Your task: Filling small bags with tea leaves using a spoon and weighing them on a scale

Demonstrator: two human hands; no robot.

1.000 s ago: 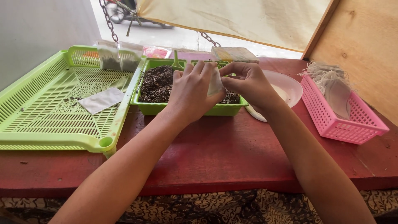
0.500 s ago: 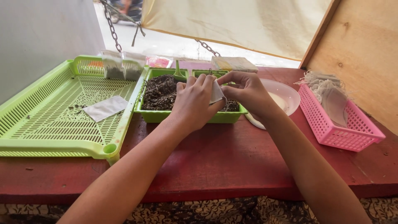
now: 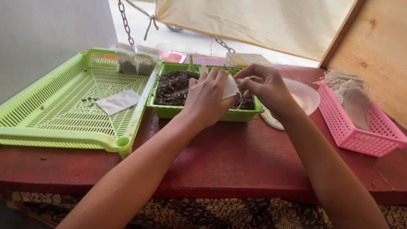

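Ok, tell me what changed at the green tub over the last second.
Little changed. Both hands stay over the green tub of dark loose material, holding the small white pouch between them. The left hand keeps cupping it; the right hand's fingers have closed in on its top edge. The flat pouch in the large green tray, the white plate and the pink basket lie as before.

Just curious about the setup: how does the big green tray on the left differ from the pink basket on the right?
The green tray is wide, shallow and lime green; the pink basket is smaller, deeper and pink. The green tray holds one flat white sachet lying alone plus a few dark crumbs; the pink basket is piled with a heap of pale empty sachets. Both are slotted plastic and sit on the red table.
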